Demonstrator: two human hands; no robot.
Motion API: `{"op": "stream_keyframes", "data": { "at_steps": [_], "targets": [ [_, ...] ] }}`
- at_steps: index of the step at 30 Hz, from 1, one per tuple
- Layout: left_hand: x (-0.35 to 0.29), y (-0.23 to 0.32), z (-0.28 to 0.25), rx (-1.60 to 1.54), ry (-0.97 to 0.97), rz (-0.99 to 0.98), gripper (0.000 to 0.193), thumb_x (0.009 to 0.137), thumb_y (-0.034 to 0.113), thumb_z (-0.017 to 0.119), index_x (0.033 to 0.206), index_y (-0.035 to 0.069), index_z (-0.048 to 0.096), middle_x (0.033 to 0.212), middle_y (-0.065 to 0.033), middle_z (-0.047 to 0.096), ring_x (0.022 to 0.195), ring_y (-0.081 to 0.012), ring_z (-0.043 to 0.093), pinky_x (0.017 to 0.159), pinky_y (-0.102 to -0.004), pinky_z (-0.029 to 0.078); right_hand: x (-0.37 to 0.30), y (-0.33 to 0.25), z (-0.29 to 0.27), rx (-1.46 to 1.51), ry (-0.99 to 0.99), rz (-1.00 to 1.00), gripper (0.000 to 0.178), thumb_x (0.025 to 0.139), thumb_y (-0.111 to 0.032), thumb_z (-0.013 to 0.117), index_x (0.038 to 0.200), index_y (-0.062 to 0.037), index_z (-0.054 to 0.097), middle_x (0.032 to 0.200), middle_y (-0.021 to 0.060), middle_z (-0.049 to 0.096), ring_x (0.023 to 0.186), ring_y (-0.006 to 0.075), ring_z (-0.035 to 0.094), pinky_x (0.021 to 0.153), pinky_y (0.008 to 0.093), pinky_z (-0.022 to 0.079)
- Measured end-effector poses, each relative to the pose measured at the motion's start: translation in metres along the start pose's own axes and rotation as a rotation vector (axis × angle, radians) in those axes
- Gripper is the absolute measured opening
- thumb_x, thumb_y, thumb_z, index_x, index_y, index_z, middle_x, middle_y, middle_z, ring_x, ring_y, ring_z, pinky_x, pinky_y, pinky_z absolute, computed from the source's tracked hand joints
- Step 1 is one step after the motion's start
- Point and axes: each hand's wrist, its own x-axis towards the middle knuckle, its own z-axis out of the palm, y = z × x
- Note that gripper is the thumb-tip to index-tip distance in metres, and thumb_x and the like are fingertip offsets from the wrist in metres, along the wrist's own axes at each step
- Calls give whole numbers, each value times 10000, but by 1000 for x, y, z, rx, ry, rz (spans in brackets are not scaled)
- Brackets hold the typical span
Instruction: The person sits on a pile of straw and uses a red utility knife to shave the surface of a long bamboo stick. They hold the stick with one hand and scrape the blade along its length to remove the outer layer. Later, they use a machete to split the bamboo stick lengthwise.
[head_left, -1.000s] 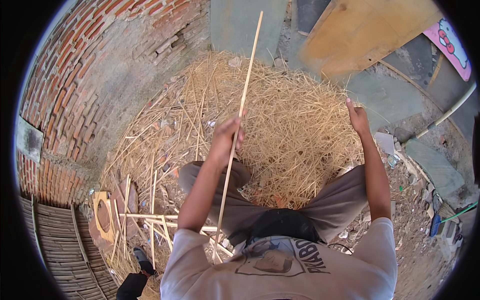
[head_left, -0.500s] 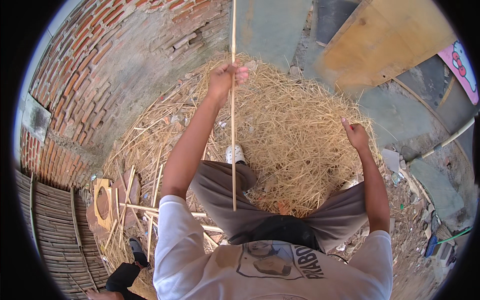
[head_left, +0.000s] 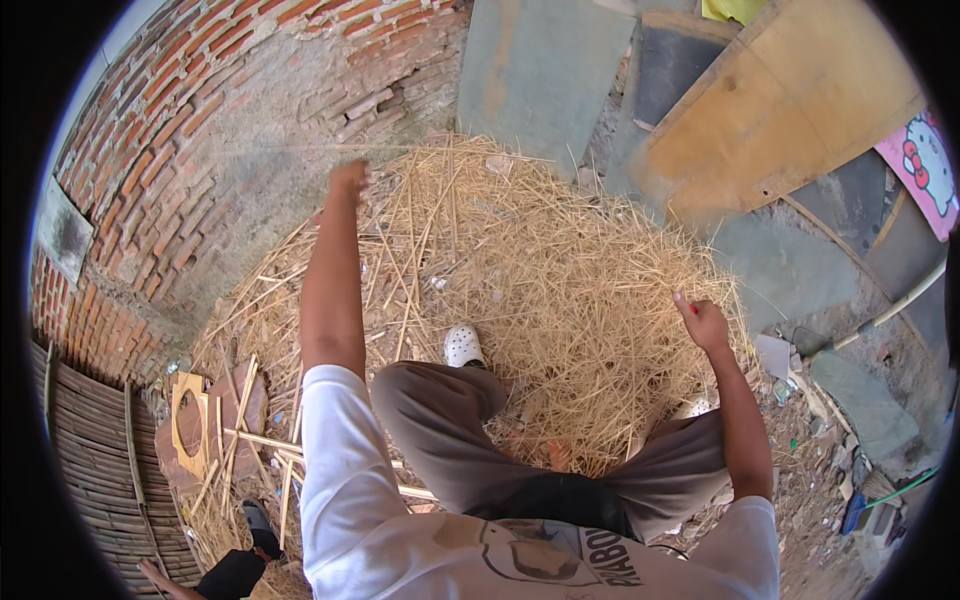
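Observation:
My left hand (head_left: 350, 180) is stretched out ahead at the left, near the foot of the brick wall, its fingers smeared by motion. Just beyond it a thin pale stick (head_left: 400, 148) lies crosswise in the picture, blurred; whether the fingers still touch it I cannot tell. My right hand (head_left: 705, 322) is closed at the right, above the edge of the straw-like shavings (head_left: 590, 300), with its thumb pointing forward. A small red bit shows in its grip, but the rest of that thing is hidden.
Loose pale sticks (head_left: 240, 420) lie at the left beside a wooden piece with a round hole (head_left: 188, 425). The brick wall (head_left: 200, 130) bounds the left. Boards (head_left: 780, 100) lie far right. Another person's shoe (head_left: 262, 530) shows at lower left.
My left hand has swung left, away from the middle. The stick, upright in the picture and in that hand before, now lies crosswise and blurred. My right hand stays closed, slightly lower in view.

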Motion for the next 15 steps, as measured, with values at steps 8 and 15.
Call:
{"op": "stream_keyframes", "data": {
  "at_steps": [8, 15],
  "targets": [
    [-23, -318, -13, 336, -571, -142, 273, 903, 287, 552, 1115, 140, 642, 962, -42, 679, 766, -183, 648, 657, -359, 461, -12, -3, 11, -76, -51, -23, 778, 836, -734, 461, 607, -8, 624, 613, 207, 600, 640, 367, 621, 635, 460, 475],
    [-179, -600, -64, 460, 204, -198, 326, 808, 328, 597, 916, 47, 725, 789, -182, 696, 722, -337, 684, 669, -429, 527, -19, -14, 18, -116, -120, -58, 747, 864, -701, 458, 670, 1, 623, 655, 222, 605, 690, 391, 620, 670, 460, 469]
  ]
}}
